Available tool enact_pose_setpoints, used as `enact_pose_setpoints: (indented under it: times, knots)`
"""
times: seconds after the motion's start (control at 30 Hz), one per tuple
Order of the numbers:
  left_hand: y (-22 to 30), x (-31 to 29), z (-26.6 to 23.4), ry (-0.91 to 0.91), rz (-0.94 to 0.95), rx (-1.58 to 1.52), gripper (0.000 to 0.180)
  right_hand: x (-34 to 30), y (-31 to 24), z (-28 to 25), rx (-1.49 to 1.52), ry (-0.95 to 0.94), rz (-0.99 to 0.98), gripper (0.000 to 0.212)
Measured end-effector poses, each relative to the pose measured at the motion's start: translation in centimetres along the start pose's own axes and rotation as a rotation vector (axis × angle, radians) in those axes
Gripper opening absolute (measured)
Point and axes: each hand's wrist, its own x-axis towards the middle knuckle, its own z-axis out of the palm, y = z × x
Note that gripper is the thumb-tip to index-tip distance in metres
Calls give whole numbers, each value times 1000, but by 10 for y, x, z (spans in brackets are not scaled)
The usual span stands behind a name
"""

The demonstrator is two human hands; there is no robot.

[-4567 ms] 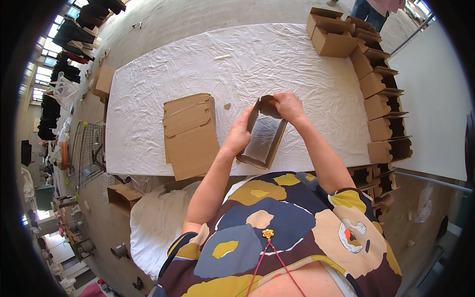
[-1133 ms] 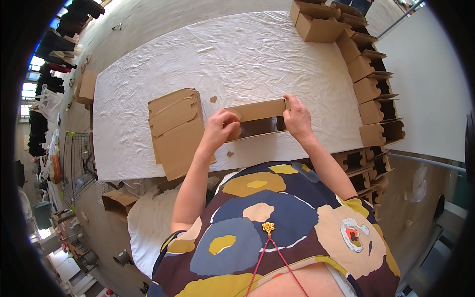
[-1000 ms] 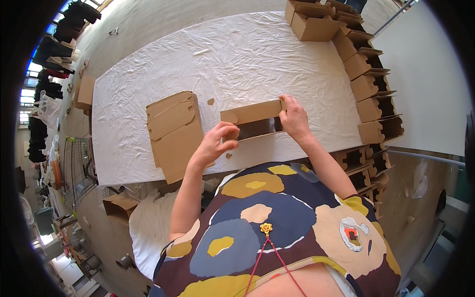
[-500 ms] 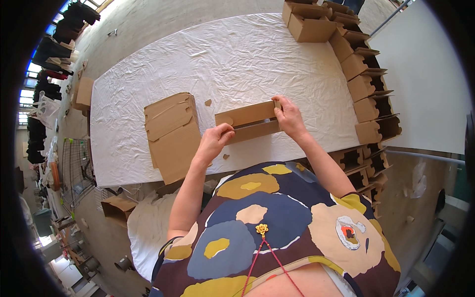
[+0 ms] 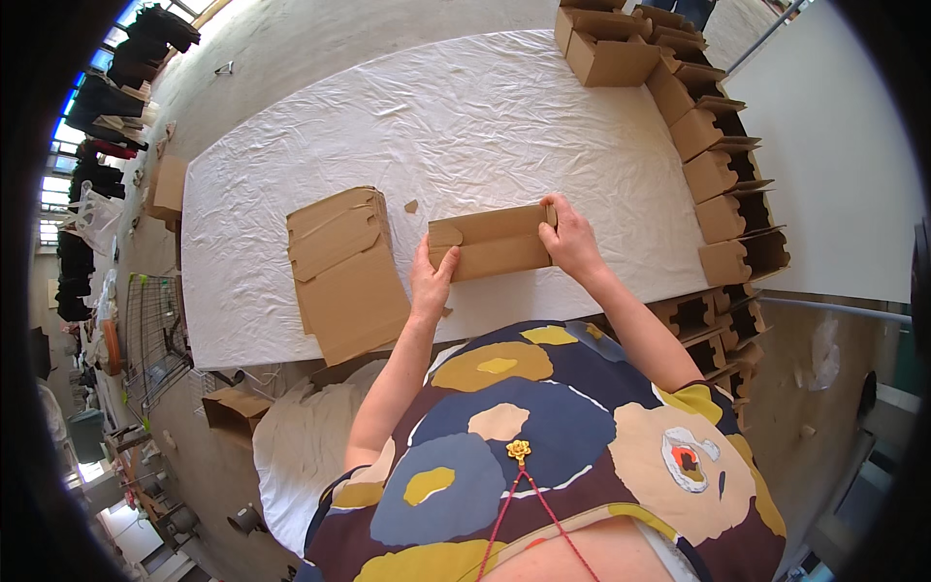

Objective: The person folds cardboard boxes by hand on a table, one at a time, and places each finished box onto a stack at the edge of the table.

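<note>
A small brown cardboard box (image 5: 497,254) is held between my two hands over the white-covered table. My left hand (image 5: 432,278) is closed on its left end, thumb on the near panel. At the opposite end my right hand (image 5: 570,239) grips the corner, fingers over the far edge. The panels meet along a fold with no dark slit showing. Left of the box lies a stack of flat, die-cut cardboard blanks (image 5: 351,281), with slots along one side. A small cardboard scrap (image 5: 411,207) rests between stack and box.
Folded open boxes (image 5: 720,218) line the table's right edge, with more at the far right corner (image 5: 611,60) and below the edge. A white cloth (image 5: 504,116) covers the table, wrinkled. A wire rack (image 5: 153,335) and an open carton (image 5: 233,412) stand left of me.
The dark slit between the box's panels has closed up. My left hand has gone from pinching the near edge to wrapping the left end. My right hand stays at the right end.
</note>
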Motion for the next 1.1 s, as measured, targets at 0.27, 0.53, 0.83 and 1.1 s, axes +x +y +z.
enact_pose_setpoints:
  times: [0.27,0.53,0.83,1.1]
  knots:
    - [57,61,-24,-107,243,327,62,-34,-41,-10,398,-359,237,47]
    - [37,70,12,247,425,621,72,-43,-15,10,198,-477,127,33]
    - [42,24,11,182,598,717,33,-45,-16,16,74,-203,-297,21]
    - [44,-39,12,-63,647,576,13,-34,-16,8,113,-407,-313,15]
